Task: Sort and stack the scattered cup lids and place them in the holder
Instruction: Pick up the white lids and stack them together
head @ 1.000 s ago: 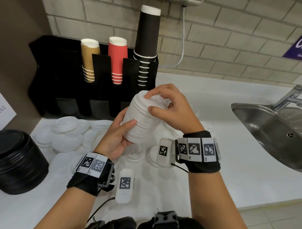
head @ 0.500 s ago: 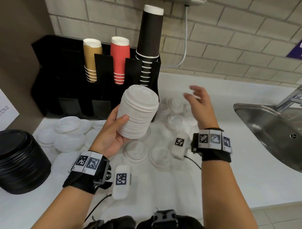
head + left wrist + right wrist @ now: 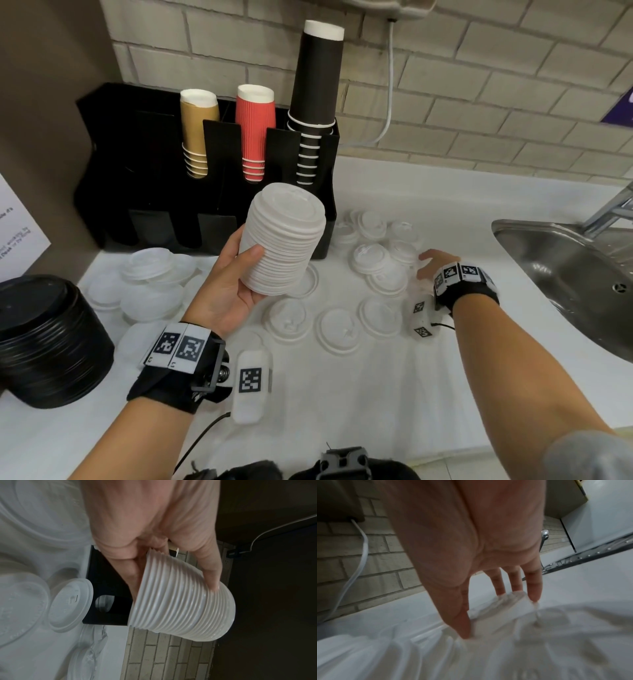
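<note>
My left hand (image 3: 233,284) grips a tall stack of white cup lids (image 3: 284,240) above the counter, in front of the black holder (image 3: 154,171); thumb and fingers wrap the ribbed stack (image 3: 180,601). My right hand (image 3: 430,265) is down among small white lids (image 3: 370,255) at the right. In the right wrist view its thumb and fingers (image 3: 534,588) pinch the edges of one small white lid (image 3: 513,605) on the counter. Flat white lids (image 3: 339,329) lie scattered in the middle.
The holder carries tan (image 3: 197,133), red (image 3: 255,133) and black (image 3: 318,85) cup stacks. Clear dome lids (image 3: 150,274) lie at the left, beside a black lid stack (image 3: 44,339). A steel sink (image 3: 565,274) is at the right. A white cable (image 3: 388,85) hangs on the brick wall.
My right hand left the top of the stack, swung right and dropped onto the small lids by the sink. The left hand keeps holding the stack, now slightly lower.
</note>
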`<state>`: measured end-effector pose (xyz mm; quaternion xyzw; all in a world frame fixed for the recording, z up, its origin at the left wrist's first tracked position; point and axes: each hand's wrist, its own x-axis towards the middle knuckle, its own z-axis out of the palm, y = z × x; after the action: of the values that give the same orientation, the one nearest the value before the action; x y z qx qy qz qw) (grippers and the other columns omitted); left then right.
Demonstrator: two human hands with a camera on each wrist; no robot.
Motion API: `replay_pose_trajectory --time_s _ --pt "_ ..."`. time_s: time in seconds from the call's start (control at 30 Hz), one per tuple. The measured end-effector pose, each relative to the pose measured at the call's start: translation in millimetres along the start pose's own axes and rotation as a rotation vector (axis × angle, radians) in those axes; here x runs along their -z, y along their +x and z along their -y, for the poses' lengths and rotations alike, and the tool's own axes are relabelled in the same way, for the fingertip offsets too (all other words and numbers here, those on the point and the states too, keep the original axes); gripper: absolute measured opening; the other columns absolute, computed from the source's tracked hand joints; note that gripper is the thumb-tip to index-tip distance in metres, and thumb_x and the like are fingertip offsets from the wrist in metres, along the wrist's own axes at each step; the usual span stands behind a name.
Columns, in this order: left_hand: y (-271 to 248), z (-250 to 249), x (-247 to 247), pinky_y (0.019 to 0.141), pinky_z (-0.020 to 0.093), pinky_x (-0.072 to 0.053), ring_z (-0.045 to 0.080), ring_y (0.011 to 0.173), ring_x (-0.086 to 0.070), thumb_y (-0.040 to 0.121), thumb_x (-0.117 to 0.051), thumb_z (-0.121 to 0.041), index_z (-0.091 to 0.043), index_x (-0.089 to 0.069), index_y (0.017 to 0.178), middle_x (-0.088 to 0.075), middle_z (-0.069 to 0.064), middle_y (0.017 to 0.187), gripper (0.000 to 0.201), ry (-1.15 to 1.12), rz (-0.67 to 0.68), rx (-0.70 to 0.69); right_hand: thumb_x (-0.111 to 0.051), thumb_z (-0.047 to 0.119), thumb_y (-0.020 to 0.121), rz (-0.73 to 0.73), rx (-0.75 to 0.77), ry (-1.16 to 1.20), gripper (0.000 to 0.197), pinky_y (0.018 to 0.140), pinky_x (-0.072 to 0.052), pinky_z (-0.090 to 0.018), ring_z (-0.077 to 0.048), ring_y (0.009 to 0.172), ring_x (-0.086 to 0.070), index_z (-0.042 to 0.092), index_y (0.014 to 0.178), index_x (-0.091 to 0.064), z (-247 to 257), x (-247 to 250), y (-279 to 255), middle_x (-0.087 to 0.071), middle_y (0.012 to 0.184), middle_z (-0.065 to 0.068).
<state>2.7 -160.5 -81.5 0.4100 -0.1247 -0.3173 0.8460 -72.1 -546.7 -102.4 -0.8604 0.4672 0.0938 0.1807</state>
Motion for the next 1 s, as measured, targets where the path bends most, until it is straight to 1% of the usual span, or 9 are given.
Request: replay_pose_trajectory --time_s 0.07,0.2,0.27,0.4,0.57,0.7,0.8,0.9,1.0 --pt "0 0 1 0.075 0.036 -0.059 0.024 0.12 -0.062 0.041 -0.097 -0.044 -0.027 -0.044 0.143 -0.06 0.002 0.136 0.117 -0.002 0.002 0.002 -0.067 0.023 0.085 -0.017 0.005 -0.018 0.05 0.106 -0.039 -0.04 -0.037 0.124 -0.046 0.023 0.132 -0.051 1 6 -6 -0.049 0.133 -0.02" --pt "0 2 1 0.075 0.036 -0.059 0.023 0.12 -0.062 0.042 -0.097 -0.044 -0.027 -0.045 0.142 -0.061 0.001 0.135 0.114 -0.003 0.003 0.005 -0.057 0.038 0.09 -0.227 -0.05 0.057 0.049 0.099 -0.041 -0.042 -0.042 0.115 -0.049 0.028 0.136 -0.042 18 33 -45 -0.042 0.133 -0.022" --pt "0 4 0 0.075 0.035 -0.059 0.023 0.12 -0.062 0.044 -0.097 -0.044 -0.028 -0.046 0.141 -0.062 0.0 0.134 0.111 -0.002 0.009 0.006 -0.058 0.04 0.09 -0.24 0.107 0.301 0.052 0.091 -0.043 -0.037 -0.039 0.112 -0.053 0.028 0.137 -0.04 33 45 -76 -0.042 0.134 -0.021" --pt "2 7 -2 0.075 0.035 -0.059 0.023 0.119 -0.062 0.046 -0.096 -0.043 -0.027 -0.047 0.141 -0.062 0.001 0.134 0.109 -0.004 0.014 0.012 -0.068 0.029 0.086 -0.228 0.565 0.861 0.045 0.064 -0.044 -0.01 -0.014 0.098 -0.06 0.031 0.127 -0.05 68 42 -151 -0.055 0.121 -0.001" --pt "2 10 -4 0.078 0.037 -0.059 0.024 0.121 -0.061 0.045 -0.096 -0.044 -0.027 -0.047 0.141 -0.06 0.002 0.136 0.11 0.004 0.013 0.02 -0.074 0.023 0.083 -0.18 0.862 0.978 0.04 0.072 -0.046 -0.011 -0.008 0.105 -0.058 0.034 0.116 -0.055 101 18 -201 -0.051 0.126 0.007" --pt "1 11 -4 0.076 0.036 -0.059 0.023 0.118 -0.063 0.055 -0.09 -0.036 -0.028 -0.048 0.141 -0.06 0.003 0.136 0.096 0.015 0.005 0.031 -0.073 0.02 0.084 -0.178 0.938 0.942 0.03 0.08 -0.044 -0.012 -0.006 0.11 -0.054 0.036 0.105 -0.058 115 8 -211 -0.051 0.122 0.008" --pt "0 12 -3 0.075 0.035 -0.059 0.024 0.118 -0.062 0.051 -0.093 -0.04 -0.029 -0.05 0.138 -0.061 0.002 0.133 0.098 0.053 -0.013 0.039 -0.072 0.016 0.083 -0.231 0.981 0.894 0.028 0.085 -0.04 -0.01 -0.01 0.113 -0.053 0.031 0.103 -0.061 119 6 -211 -0.051 0.119 0.007" --pt "0 14 -2 0.074 0.034 -0.059 0.025 0.119 -0.062 0.073 -0.074 -0.029 -0.031 -0.053 0.134 -0.06 0.004 0.135 0.064 0.069 -0.022 0.041 -0.073 0.013 0.082 -0.22 0.974 0.862 0.026 0.088 -0.037 -0.006 -0.01 0.118 -0.049 0.032 0.098 -0.065 120 6 -212 -0.049 0.123 0.006" --pt "1 16 0 0.071 0.032 -0.058 0.022 0.114 -0.064 0.074 -0.068 -0.026 -0.034 -0.056 0.13 -0.061 0.003 0.132 0.058 0.08 -0.021 0.042 -0.073 0.011 0.08 -0.196 0.98 0.829 0.026 0.087 -0.033 -0.001 -0.008 0.118 -0.048 0.033 0.093 -0.067 121 7 -213 -0.047 0.126 0.003"
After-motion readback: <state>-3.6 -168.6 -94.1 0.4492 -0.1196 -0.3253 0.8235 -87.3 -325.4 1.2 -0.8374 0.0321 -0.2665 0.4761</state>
